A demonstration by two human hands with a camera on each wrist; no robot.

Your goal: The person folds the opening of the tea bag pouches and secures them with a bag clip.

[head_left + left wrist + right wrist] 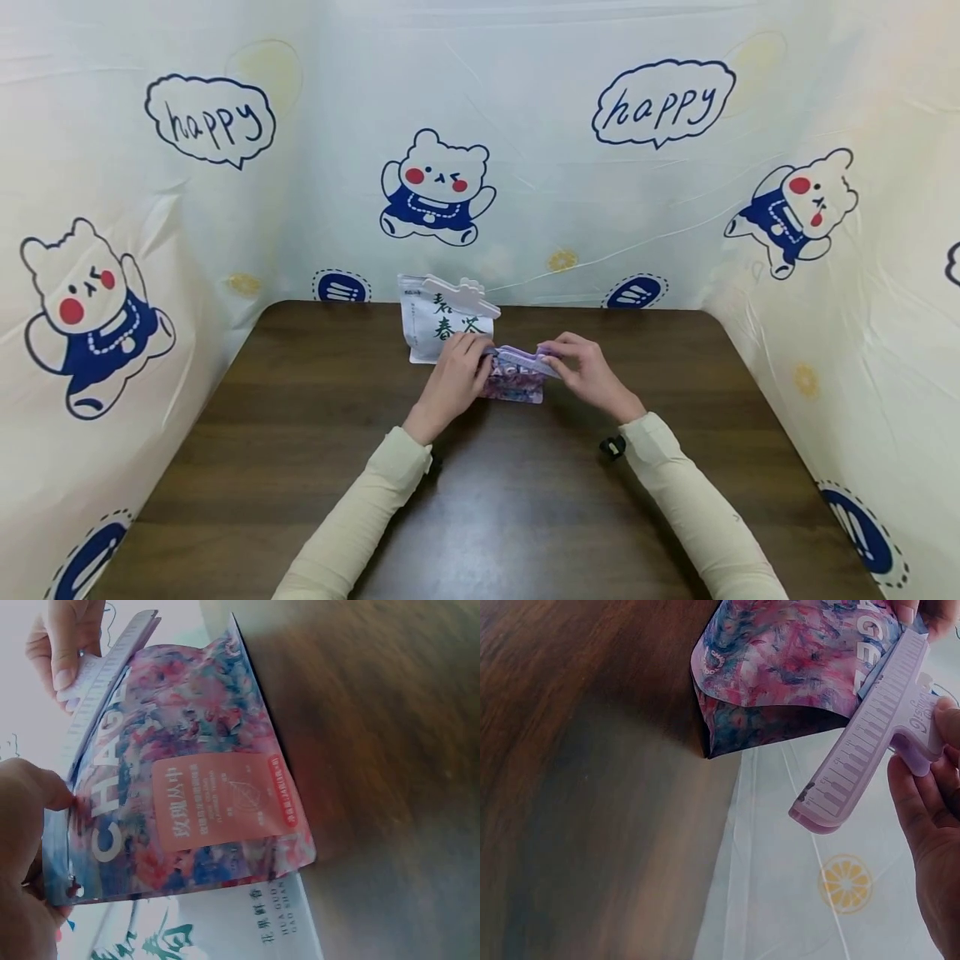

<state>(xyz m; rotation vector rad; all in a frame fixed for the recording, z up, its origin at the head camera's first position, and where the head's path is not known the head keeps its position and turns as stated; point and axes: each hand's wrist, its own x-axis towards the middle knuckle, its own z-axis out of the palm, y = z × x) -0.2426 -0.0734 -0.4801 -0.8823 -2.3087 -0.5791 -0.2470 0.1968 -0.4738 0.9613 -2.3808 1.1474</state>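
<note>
A pink and blue patterned pouch (202, 727) with white lettering and a pink label stands on the table. My left hand (453, 373) pinches its top edge near one corner. A lilac bag clip (870, 731) printed with piano keys lies along the pouch's top edge, and part of it sticks out beyond the pouch. By the clip's handle, my right hand (590, 372) pinches it between thumb and fingers. In the right wrist view the handle (919, 735) shows between the thumb and the fingers.
Behind my left hand stands a white bag (420, 329) with green characters, a white clip (463, 296) across its top. The brown wooden table (510, 500) is bordered at the back and sides by a pale printed cloth (540, 192).
</note>
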